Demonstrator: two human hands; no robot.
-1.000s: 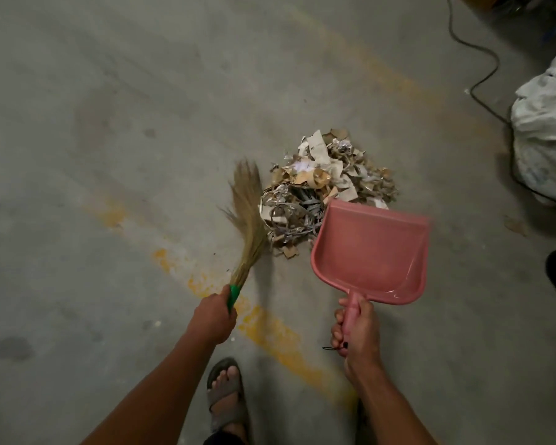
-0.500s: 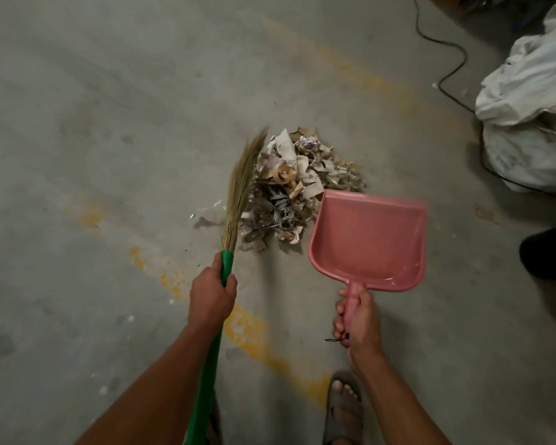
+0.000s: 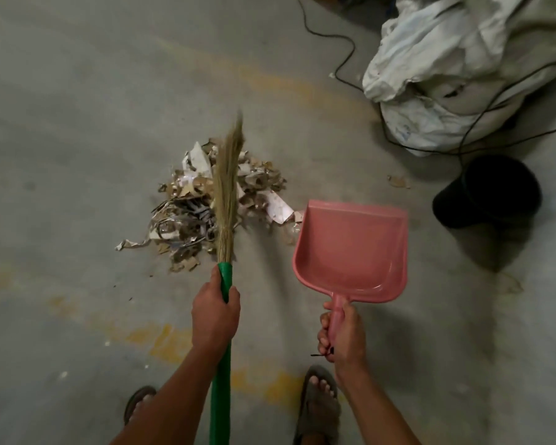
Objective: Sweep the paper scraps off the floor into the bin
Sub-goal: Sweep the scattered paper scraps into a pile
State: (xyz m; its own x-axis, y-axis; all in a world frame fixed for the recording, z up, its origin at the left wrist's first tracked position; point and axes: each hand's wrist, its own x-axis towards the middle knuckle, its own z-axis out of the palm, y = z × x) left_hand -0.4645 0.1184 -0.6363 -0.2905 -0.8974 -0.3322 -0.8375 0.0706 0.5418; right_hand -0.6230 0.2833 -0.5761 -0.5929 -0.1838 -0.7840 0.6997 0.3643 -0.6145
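A heap of paper scraps point(image 3: 187, 207) lies on the grey concrete floor. My left hand point(image 3: 215, 313) grips the green handle of a grass broom point(image 3: 227, 184), whose bristles lie over the middle of the heap. My right hand point(image 3: 342, 335) holds the handle of a pink dustpan point(image 3: 350, 248), which is empty and sits just right of the heap, its mouth facing away from me. A black bin point(image 3: 488, 191) stands on the floor to the right of the dustpan.
A big white sack point(image 3: 446, 65) lies at the top right with black cables point(image 3: 344, 56) running beside and over it. A stray scrap point(image 3: 398, 181) lies between heap and bin. My sandalled feet point(image 3: 318, 403) are at the bottom edge. Yellow paint marks cross the floor.
The broom has swung from the heap's left edge to over its middle. The view has shifted right, bringing the black bin into sight. The dustpan stays right of the heap.
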